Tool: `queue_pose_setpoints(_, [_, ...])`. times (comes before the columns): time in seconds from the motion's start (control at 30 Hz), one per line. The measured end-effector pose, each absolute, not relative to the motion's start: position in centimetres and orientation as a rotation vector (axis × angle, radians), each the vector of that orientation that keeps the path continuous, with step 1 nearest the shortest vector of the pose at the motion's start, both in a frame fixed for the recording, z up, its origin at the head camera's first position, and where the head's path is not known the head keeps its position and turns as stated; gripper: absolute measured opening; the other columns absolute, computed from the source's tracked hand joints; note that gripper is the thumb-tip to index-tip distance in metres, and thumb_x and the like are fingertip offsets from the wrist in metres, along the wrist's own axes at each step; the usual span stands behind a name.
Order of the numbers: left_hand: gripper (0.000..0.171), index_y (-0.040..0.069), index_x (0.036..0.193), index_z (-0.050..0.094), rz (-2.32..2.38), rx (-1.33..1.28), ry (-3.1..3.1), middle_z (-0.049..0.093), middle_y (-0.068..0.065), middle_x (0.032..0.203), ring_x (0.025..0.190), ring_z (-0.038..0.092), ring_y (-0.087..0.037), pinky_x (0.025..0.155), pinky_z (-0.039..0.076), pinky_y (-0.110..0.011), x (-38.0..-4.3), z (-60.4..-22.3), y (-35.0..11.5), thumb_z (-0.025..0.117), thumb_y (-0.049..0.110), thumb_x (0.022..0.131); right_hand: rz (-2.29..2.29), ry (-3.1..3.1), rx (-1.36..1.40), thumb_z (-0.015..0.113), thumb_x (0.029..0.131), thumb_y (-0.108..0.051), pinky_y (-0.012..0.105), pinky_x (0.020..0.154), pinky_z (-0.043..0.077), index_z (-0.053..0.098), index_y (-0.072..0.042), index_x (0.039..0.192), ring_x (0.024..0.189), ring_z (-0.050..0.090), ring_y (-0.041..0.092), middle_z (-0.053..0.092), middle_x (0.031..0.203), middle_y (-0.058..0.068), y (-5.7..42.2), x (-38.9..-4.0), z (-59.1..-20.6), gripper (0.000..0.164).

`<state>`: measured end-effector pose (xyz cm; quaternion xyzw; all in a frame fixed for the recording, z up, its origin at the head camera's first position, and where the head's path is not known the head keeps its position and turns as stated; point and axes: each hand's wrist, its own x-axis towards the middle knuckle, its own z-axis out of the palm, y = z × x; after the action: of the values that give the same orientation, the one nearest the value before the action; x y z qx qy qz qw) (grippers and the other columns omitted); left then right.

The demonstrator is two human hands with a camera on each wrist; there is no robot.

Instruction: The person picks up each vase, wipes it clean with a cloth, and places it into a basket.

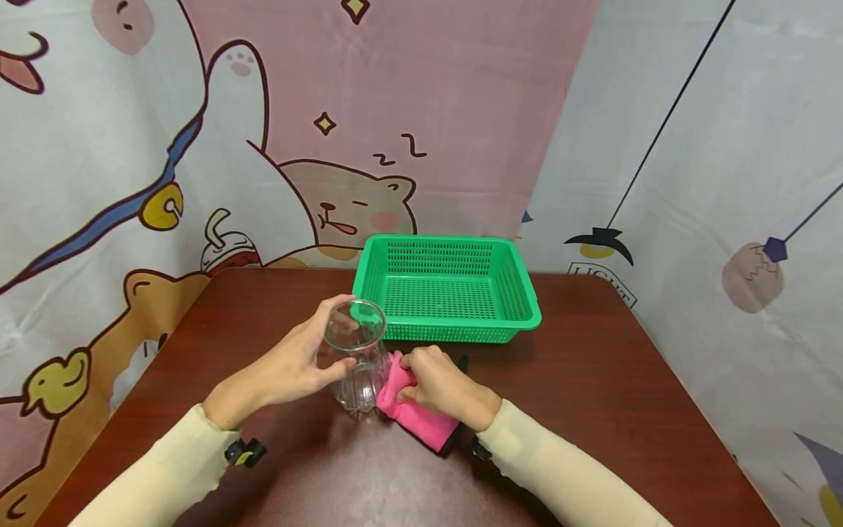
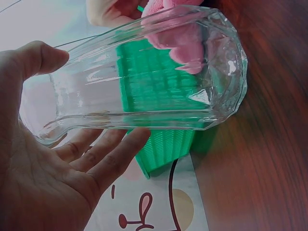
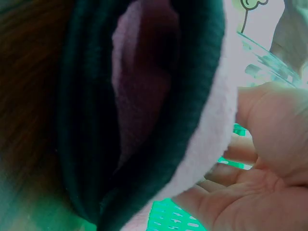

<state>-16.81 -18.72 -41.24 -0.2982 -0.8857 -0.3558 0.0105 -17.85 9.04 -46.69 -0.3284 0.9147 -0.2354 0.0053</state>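
A clear glass vase with a flared rim and faceted lower body stands slightly tilted over the table, left of centre. My left hand holds it around the neck, thumb on the near side and fingers behind; the left wrist view shows the fingers along the glass. In my right hand is a pink cloth with dark edging, pinched between thumb and fingers. The cloth touches the vase's lower right side. In the right wrist view the folded cloth hides part of that hand and most of the vase.
Just behind the hands, a green plastic basket with slotted walls sits at the table's back edge. The dark reddish-brown table reaches out to both sides. A cartoon-printed curtain hangs behind and beside it.
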Motion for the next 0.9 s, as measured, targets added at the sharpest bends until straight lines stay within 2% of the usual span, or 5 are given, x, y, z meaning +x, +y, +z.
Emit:
queue_pose_setpoints(0.23, [0.097, 0.029, 0.166, 0.018, -1.106, -0.935, -2.760, 0.063, -0.004, 0.137, 0.119, 0.069, -0.016, 0.098, 0.061, -0.046, -16.76, -41.16, -18.72, 0.083, 0.024, 0.094, -0.770, 2.851, -0.982, 0.095, 0.082, -0.024, 0.018, 0.050, 0.027, 0.063, -0.013, 0.073, 0.055, 0.029, -0.001, 0.036, 0.063, -0.012, 8.96, -17.91, -46.78, 0.035])
queue_pose_setpoints(0.5, [0.096, 0.026, 0.166, 0.020, -1.107, -0.942, -2.747, 0.064, -0.005, 0.136, 0.118, 0.069, -0.016, 0.098, 0.061, -0.042, -16.85, -41.20, -18.68, 0.083, 0.024, 0.094, -0.842, 2.834, -0.929, 0.096, 0.080, -0.023, 0.020, 0.049, 0.028, 0.070, -0.017, 0.082, 0.056, 0.032, 0.002, 0.042, 0.065, -0.012, 9.16, -17.97, -46.90, 0.028])
queue_pose_setpoints(0.67, [0.096, 0.030, 0.165, 0.019, -1.114, -0.948, -2.742, 0.064, -0.004, 0.135, 0.118, 0.069, -0.015, 0.096, 0.061, -0.040, -16.93, -41.27, -18.62, 0.082, 0.024, 0.094, -0.888, 2.824, -0.882, 0.097, 0.078, -0.024, 0.021, 0.049, 0.030, 0.071, -0.017, 0.085, 0.057, 0.032, 0.002, 0.047, 0.068, -0.012, 9.33, -18.01, -46.88, 0.028])
queue_pose_setpoints(0.9, [0.095, 0.024, 0.166, 0.021, -1.137, -0.938, -2.750, 0.064, -0.005, 0.135, 0.120, 0.069, -0.019, 0.097, 0.062, -0.049, -16.73, -41.18, -18.61, 0.082, 0.022, 0.094, -0.911, 2.834, -0.903, 0.098, 0.077, -0.024, 0.020, 0.052, 0.033, 0.073, -0.016, 0.089, 0.059, 0.033, 0.001, 0.055, 0.071, -0.009, 9.37, -18.07, -46.99, 0.029])
